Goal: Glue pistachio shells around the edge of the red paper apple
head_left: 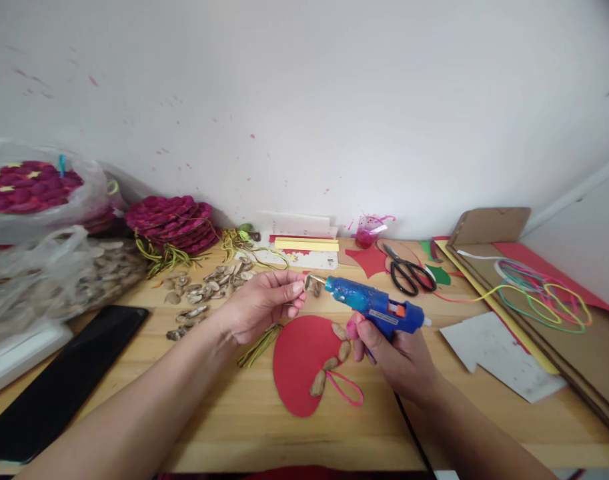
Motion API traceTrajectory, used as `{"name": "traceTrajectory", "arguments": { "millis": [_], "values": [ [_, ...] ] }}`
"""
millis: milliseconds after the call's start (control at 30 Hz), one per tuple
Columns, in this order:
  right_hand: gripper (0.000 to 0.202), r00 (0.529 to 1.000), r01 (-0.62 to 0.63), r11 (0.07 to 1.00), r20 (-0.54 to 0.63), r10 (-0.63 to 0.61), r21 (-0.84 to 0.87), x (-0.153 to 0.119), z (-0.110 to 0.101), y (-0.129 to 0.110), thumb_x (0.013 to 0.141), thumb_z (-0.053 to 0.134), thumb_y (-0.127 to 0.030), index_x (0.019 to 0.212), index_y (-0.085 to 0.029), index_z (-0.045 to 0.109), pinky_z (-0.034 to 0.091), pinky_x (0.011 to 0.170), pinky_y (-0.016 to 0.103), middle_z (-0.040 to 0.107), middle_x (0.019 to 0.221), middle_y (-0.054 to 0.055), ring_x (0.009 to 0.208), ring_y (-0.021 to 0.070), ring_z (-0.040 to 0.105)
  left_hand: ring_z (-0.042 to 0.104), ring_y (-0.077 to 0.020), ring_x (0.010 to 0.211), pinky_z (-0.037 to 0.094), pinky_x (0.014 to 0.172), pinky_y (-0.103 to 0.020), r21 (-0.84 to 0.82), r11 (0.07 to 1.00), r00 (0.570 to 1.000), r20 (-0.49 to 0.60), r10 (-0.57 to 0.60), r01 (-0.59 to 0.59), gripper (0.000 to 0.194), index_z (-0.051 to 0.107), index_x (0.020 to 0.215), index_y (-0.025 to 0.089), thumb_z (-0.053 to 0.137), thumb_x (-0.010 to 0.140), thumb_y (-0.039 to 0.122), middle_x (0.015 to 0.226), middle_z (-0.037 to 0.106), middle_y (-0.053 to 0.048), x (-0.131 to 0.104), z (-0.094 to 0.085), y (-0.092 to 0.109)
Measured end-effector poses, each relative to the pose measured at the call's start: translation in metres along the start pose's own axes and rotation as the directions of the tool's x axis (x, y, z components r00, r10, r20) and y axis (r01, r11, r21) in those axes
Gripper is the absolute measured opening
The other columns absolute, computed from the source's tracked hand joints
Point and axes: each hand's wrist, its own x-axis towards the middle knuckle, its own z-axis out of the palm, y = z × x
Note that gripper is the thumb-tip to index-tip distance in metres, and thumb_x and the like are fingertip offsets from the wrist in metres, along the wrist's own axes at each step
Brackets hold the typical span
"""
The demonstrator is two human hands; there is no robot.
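Note:
My left hand (269,299) pinches a peanut shell (308,284) between thumb and fingertips, and the fingers partly cover it. My right hand (391,350) is wrapped round the handle of a blue hot glue gun (367,301). Its metal nozzle points left and reaches the shell. Below the hands lies a red paper cutout (299,363) with a curved outline. Several peanut shells (330,363) sit along its right edge, near a pink cord loop (348,390). Green-yellow strings (261,345) stick out at its upper left.
Loose peanut shells (214,283) lie left of centre, beside a bag of shells (111,270). A black phone-like slab (67,380) lies at left. Purple braided discs (171,227) are stacked behind. Scissors (407,273), coloured cords (549,293) and cardboard (591,353) are on the right.

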Motion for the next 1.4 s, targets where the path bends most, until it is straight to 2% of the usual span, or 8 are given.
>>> {"name": "traceTrajectory", "arguments": {
  "millis": [400, 700, 1000, 1133, 1400],
  "values": [
    [0.038, 1.000, 0.008, 1.000, -0.013, -0.009, -0.013, 0.0011, 0.0007, -0.0022, 0.096, 0.058, -0.053, 0.080, -0.019, 0.064, 0.056, 0.046, 0.027, 0.064, 0.053, 0.002, 0.046, 0.0161, 0.064, 0.059, -0.0073, 0.058, 0.048, 0.054, -0.016, 0.007, 1.000, 1.000, -0.011, 0.000, 0.000, 0.030, 0.073, 0.084, 0.011, 0.093, 0.068, 0.026, 0.070, 0.066, -0.003, -0.0016, 0.0008, 0.0013],
    [0.036, 0.998, 0.061, 0.998, -0.026, -0.061, -0.016, 0.0014, 0.0011, 0.0003, 0.097, 0.058, -0.050, 0.080, -0.019, 0.064, 0.054, 0.045, 0.025, 0.064, 0.054, 0.001, 0.046, 0.0150, 0.064, 0.059, -0.0072, 0.058, 0.049, 0.055, -0.015, 0.014, 1.000, 1.000, 0.000, 0.008, -0.008, 0.030, 0.073, 0.084, 0.011, 0.093, 0.068, 0.027, 0.069, 0.066, -0.003, -0.0012, 0.0017, 0.0009],
    [0.035, 1.000, 0.030, 0.999, -0.003, -0.031, -0.036, 0.0025, 0.0002, 0.0009, 0.098, 0.057, -0.048, 0.081, -0.018, 0.063, 0.054, 0.048, 0.025, 0.064, 0.056, 0.002, 0.050, 0.0156, 0.066, 0.058, -0.0082, 0.059, 0.049, 0.055, -0.016, 0.033, 0.999, 1.000, -0.006, 0.017, -0.017, 0.032, 0.072, 0.082, 0.012, 0.094, 0.066, 0.029, 0.068, 0.065, -0.003, -0.0026, 0.0020, 0.0013],
    [0.034, 0.998, 0.054, 0.998, -0.011, -0.054, -0.042, 0.0031, 0.0004, 0.0010, 0.099, 0.057, -0.046, 0.081, -0.018, 0.063, 0.052, 0.047, 0.024, 0.064, 0.057, 0.002, 0.048, 0.0140, 0.064, 0.056, -0.0083, 0.059, 0.049, 0.055, -0.018, 0.032, 0.998, 0.999, 0.008, 0.053, -0.053, 0.032, 0.071, 0.081, 0.012, 0.093, 0.067, 0.030, 0.068, 0.062, -0.002, -0.0034, 0.0032, 0.0022],
    [0.030, 0.993, 0.101, 0.995, 0.062, -0.102, 0.008, -0.0020, -0.0001, 0.0029, 0.099, 0.058, -0.042, 0.084, -0.018, 0.064, 0.055, 0.052, 0.026, 0.065, 0.061, 0.002, 0.054, 0.0158, 0.067, 0.056, -0.0089, 0.064, 0.051, 0.055, -0.019, -0.062, 0.992, 0.993, -0.053, 0.107, -0.110, 0.031, 0.070, 0.081, 0.013, 0.094, 0.065, 0.024, 0.072, 0.059, 0.000, -0.0014, 0.0017, 0.0014]
  ]
}}
